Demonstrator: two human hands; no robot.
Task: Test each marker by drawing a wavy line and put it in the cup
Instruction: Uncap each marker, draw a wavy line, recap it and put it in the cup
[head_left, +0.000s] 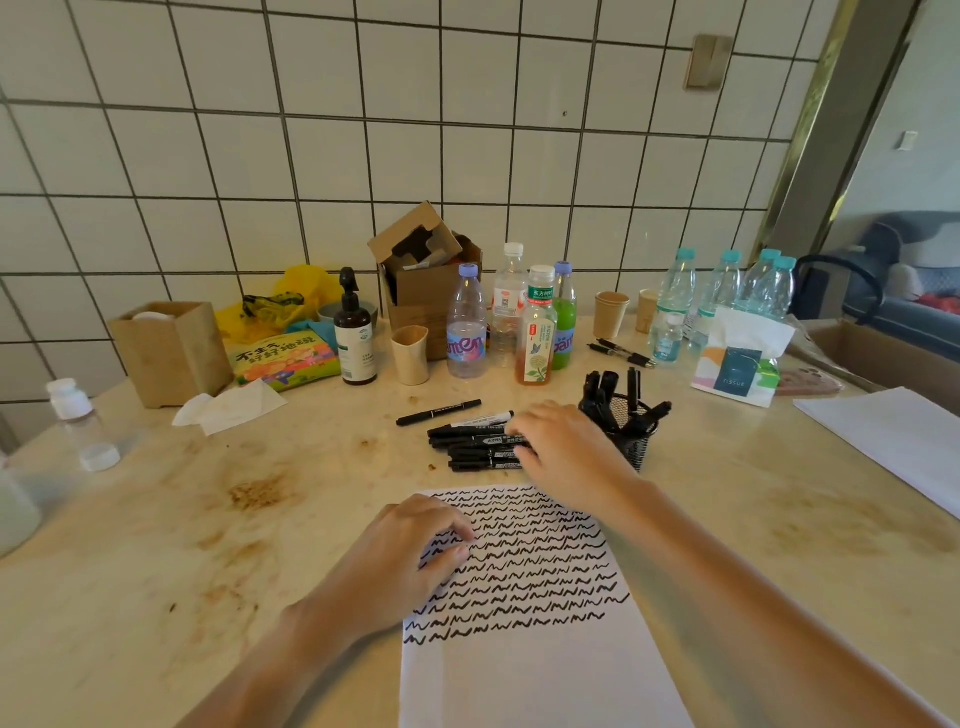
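Note:
A white sheet of paper (540, 670) lies in front of me, its upper half filled with rows of black wavy lines. My left hand (400, 561) rests on the sheet's left edge with fingers loosely curled, holding nothing. My right hand (566, 452) reaches over the right ends of a pile of black markers (475, 447); its fingertips are on them, and whether they grip one is hidden. One more black marker (439, 412) lies apart behind the pile. A black mesh cup (631, 434) to the right of my right hand holds several markers.
Bottles (467, 327), paper cups (610, 314), a cardboard box (426, 280), a pump bottle (355, 338) and a tissue pack (737, 366) stand along the back of the stained table (234, 519). Two pens (621, 353) lie behind the cup. Another white sheet (893, 441) lies at the right.

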